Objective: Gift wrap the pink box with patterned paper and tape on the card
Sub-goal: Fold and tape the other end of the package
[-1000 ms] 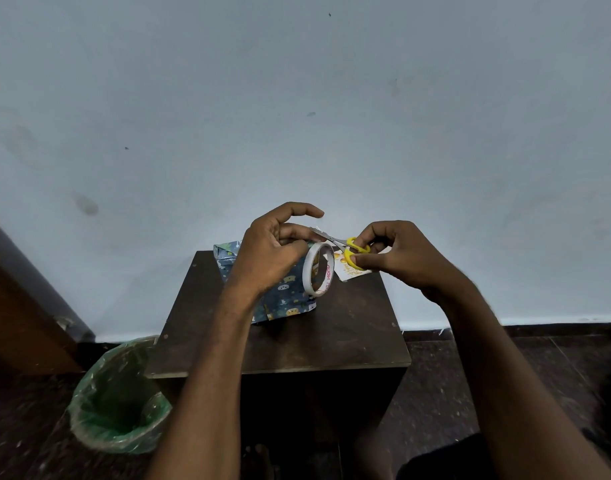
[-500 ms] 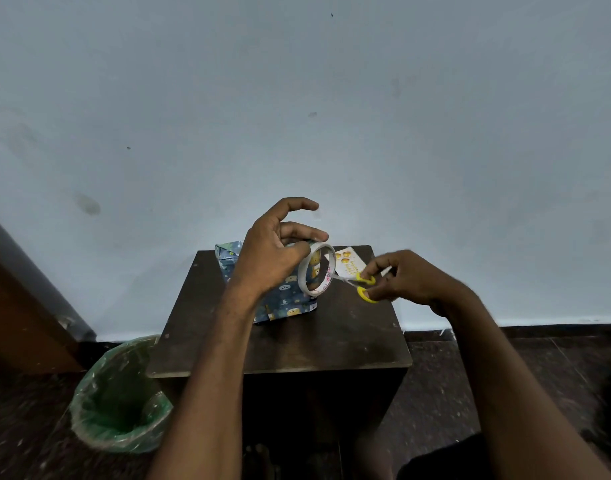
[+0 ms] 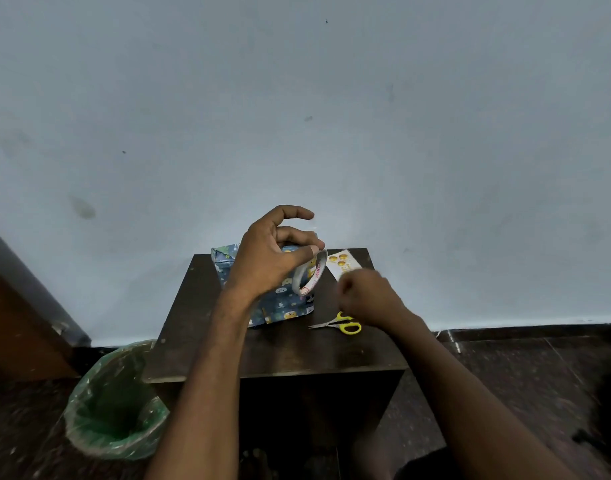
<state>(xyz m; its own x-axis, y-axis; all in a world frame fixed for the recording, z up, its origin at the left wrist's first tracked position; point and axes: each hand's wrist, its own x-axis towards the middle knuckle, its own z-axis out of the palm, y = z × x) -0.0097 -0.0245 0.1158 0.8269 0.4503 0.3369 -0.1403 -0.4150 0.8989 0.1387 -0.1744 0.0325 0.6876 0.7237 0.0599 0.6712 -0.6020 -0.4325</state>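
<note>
The box (image 3: 279, 306), wrapped in blue patterned paper, stands on the dark wooden table (image 3: 279, 351) toward its back left. My left hand (image 3: 269, 258) hovers in front of the box and holds the tape roll (image 3: 309, 275) upright, with a short clear strip stuck to its fingertips. My right hand (image 3: 366, 296) is blurred, fingers curled, just above the table to the right of the box. The yellow-handled scissors (image 3: 342, 323) lie on the table under that hand. The white card (image 3: 342, 266) with yellow print lies at the back right corner.
A bin lined with a green bag (image 3: 113, 400) stands on the floor left of the table. A brown wooden panel (image 3: 16, 317) leans at far left. The pale wall (image 3: 331, 116) rises directly behind the table.
My right hand lowered the scissors from the tape roll to the table and let go of them. My left hand kept the roll raised in about the same place.
</note>
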